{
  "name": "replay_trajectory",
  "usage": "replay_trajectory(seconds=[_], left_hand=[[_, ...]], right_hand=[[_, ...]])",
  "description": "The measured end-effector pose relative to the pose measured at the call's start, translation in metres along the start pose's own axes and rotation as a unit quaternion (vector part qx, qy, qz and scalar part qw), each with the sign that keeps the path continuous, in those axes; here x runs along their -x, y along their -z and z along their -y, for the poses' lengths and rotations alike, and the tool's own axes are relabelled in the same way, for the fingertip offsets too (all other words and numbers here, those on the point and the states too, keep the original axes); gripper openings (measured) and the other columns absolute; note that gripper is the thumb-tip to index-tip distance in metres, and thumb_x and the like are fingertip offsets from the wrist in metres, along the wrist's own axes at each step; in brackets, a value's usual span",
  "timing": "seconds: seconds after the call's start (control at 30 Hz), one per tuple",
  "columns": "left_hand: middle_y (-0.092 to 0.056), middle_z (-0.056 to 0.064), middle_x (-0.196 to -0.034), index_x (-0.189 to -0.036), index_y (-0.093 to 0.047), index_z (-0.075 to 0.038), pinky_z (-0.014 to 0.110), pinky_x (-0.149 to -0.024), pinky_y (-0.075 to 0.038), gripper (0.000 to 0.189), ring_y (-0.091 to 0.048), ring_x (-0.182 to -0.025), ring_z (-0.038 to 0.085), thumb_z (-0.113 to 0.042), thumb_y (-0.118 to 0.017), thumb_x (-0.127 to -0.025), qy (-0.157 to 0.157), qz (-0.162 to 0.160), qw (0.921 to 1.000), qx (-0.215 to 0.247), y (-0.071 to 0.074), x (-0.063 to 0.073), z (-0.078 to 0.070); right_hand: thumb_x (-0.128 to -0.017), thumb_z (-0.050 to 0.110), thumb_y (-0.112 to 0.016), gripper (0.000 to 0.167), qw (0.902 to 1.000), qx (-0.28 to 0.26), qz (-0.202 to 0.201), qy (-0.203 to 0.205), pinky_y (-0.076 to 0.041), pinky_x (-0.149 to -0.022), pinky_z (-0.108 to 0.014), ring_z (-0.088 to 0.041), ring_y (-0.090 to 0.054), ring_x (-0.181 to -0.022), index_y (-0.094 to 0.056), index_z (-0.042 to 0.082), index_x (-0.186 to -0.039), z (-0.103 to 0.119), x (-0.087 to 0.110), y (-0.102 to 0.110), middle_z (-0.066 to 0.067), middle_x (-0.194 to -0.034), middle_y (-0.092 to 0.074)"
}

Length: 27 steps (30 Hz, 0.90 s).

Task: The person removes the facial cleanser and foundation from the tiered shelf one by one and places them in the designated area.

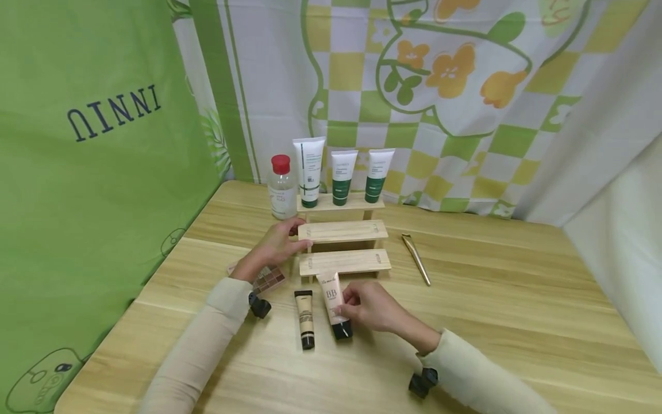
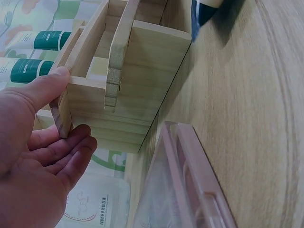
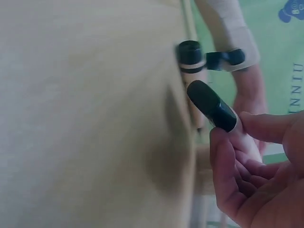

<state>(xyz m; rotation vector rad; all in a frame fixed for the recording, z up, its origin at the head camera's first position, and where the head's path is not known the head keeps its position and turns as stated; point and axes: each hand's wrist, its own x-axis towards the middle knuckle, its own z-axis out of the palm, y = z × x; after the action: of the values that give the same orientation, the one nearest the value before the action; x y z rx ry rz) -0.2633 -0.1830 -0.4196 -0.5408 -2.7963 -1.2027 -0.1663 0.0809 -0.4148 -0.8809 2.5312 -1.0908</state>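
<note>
My right hand point(image 1: 374, 306) pinches a pale pink BB cream tube point(image 1: 332, 294) with a black cap, also in the right wrist view. The tube is tilted, its cap toward me, in front of the lowest step. With thumb above and fingers below, my left hand point(image 2: 45, 128) grips the edge of a three-step wooden display stand point(image 1: 343, 231) at its left side. A beige tube point(image 1: 305, 316) with a black cap lies left of the BB cream. An eyeshadow palette point(image 1: 269, 280) lies partly hidden under my left wrist.
White-and-green tubes point(image 1: 340, 178) stand on the top step. A clear bottle point(image 1: 282, 195) with a red cap stands to the stand's left. On the right lies a gold-handled brush point(image 1: 416, 260). Patterned curtains point(image 1: 357, 86) hang behind the wooden table point(image 1: 496, 299).
</note>
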Motion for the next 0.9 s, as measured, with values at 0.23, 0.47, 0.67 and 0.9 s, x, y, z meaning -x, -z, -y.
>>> replay_trajectory(seconds=[0.23, 0.47, 0.67, 0.9], left_hand=[[-0.060, 0.022, -0.124, -0.134, -0.052, 0.003, 0.046, -0.098, -0.049, 0.057, -0.058, -0.115, 0.035, -0.026, -0.074, -0.089, 0.011, 0.011, 0.9999, -0.003, 0.001, 0.001, -0.001], [-0.061, 0.021, -0.124, -0.133, -0.052, 0.002, 0.046, -0.098, -0.049, 0.056, -0.058, -0.115, 0.034, -0.025, -0.073, -0.089, 0.014, 0.006, 0.9999, -0.001, 0.001, 0.001, -0.002], [-0.059, 0.022, -0.127, -0.134, -0.051, 0.002, 0.047, -0.099, -0.048, 0.056, -0.057, -0.117, 0.036, -0.025, -0.073, -0.090, 0.011, 0.011, 0.9999, 0.000, 0.001, 0.001, -0.002], [-0.060, 0.020, -0.125, -0.135, -0.050, 0.002, 0.046, -0.098, -0.048, 0.058, -0.057, -0.116, 0.034, -0.026, -0.073, -0.090, 0.022, 0.012, 0.9997, 0.008, 0.001, 0.001, 0.000]], right_hand=[[-0.087, 0.020, -0.075, 0.018, 0.9985, -0.019, 0.036, -0.037, -0.047, -0.048, -0.023, -0.008, -0.057, -0.052, -0.065, 0.006, -0.080, -0.007, 0.000, -0.017, 0.004, -0.063, -0.062], [-0.089, 0.017, -0.073, 0.019, 0.9964, -0.057, 0.033, -0.054, -0.048, -0.043, -0.025, -0.015, -0.063, -0.049, -0.064, 0.003, -0.080, -0.007, -0.005, -0.022, -0.002, -0.059, -0.065], [-0.089, 0.015, -0.073, 0.017, 0.9943, -0.074, 0.032, -0.070, -0.052, -0.044, -0.027, -0.016, -0.064, -0.048, -0.064, 0.002, -0.083, -0.006, -0.007, -0.024, -0.002, -0.059, -0.065], [-0.089, 0.011, -0.072, 0.017, 0.9894, -0.112, 0.034, -0.085, -0.056, -0.046, -0.033, -0.017, -0.065, -0.049, -0.063, -0.003, -0.087, -0.007, -0.006, -0.025, -0.005, -0.060, -0.066]])
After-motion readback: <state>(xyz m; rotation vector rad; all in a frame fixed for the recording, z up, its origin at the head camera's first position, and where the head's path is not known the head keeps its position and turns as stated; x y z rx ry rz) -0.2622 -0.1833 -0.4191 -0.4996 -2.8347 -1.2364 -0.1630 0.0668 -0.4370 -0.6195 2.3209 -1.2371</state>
